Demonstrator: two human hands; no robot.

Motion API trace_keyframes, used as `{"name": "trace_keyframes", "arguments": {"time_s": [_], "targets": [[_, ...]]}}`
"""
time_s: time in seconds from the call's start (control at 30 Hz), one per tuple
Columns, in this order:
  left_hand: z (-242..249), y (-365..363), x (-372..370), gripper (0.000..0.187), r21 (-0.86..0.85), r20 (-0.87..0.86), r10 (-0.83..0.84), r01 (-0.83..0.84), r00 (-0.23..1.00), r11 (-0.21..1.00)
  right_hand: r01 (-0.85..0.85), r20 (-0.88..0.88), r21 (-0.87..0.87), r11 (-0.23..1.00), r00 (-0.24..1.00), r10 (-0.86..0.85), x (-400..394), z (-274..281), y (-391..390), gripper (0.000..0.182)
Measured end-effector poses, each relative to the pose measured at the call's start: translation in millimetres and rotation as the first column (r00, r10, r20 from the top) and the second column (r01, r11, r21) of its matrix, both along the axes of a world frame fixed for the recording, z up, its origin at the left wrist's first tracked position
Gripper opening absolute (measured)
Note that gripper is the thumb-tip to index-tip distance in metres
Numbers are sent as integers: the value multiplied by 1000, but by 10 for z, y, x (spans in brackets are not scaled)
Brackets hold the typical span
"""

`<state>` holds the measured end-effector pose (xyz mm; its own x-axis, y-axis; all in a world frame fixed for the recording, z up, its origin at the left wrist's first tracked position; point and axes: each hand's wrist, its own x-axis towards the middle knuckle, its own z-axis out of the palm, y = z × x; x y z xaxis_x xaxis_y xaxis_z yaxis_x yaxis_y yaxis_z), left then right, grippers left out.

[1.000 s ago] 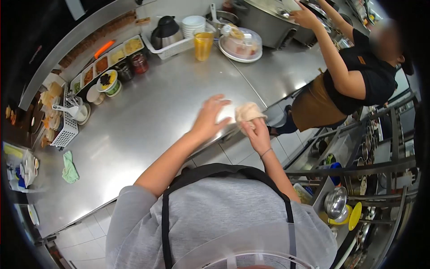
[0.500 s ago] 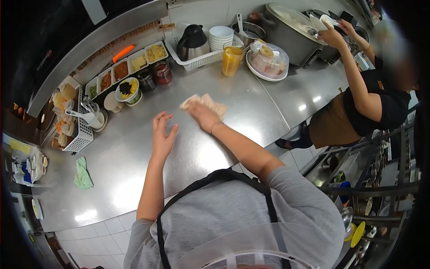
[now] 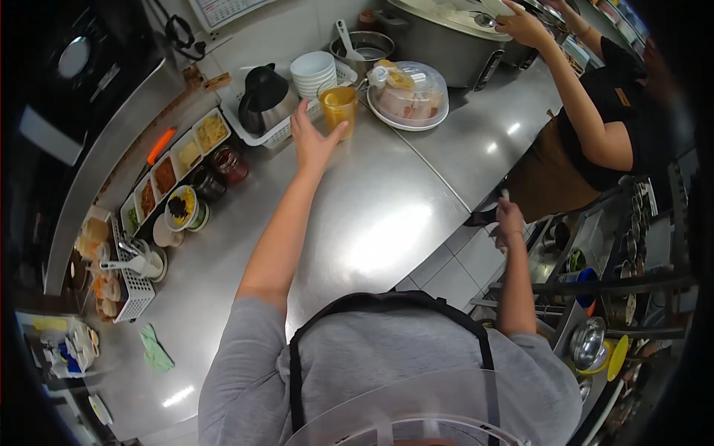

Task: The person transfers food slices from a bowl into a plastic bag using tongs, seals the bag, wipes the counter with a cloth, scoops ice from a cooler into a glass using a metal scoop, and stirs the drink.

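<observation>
My left hand (image 3: 316, 141) reaches over the steel counter (image 3: 357, 215), its fingers spread beside a glass of orange drink (image 3: 339, 111). The thumb lies near the glass's lower side; whether it touches cannot be made out. Off the counter's right edge hangs my right hand (image 3: 509, 219), closed, with a bit of pale cloth (image 3: 504, 195) showing at its fingers. A domed plate of food (image 3: 407, 97) stands right of the glass, and white bowls (image 3: 313, 70) are stacked behind it.
A co-worker (image 3: 595, 126) stands at the right beside a large cooker (image 3: 446, 44). Ingredient trays (image 3: 165, 176), jars (image 3: 229, 165) and a white basket (image 3: 136, 293) line the left back. A green cloth (image 3: 155, 349) lies at the lower left.
My left hand has moved forward to the glass. My right hand has left the counter with the pale cloth and swung out to the right. The view has shifted.
</observation>
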<state>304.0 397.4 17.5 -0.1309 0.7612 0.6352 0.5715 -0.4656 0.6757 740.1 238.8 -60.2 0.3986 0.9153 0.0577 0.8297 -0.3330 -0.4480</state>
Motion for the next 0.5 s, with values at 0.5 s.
{"name": "trace_keyframes", "arguments": {"time_s": [0.5], "targets": [[98, 596, 350, 99, -146, 31, 152, -146, 988, 978, -816, -61, 113, 568, 564, 823, -2107, 105, 608, 41]]}}
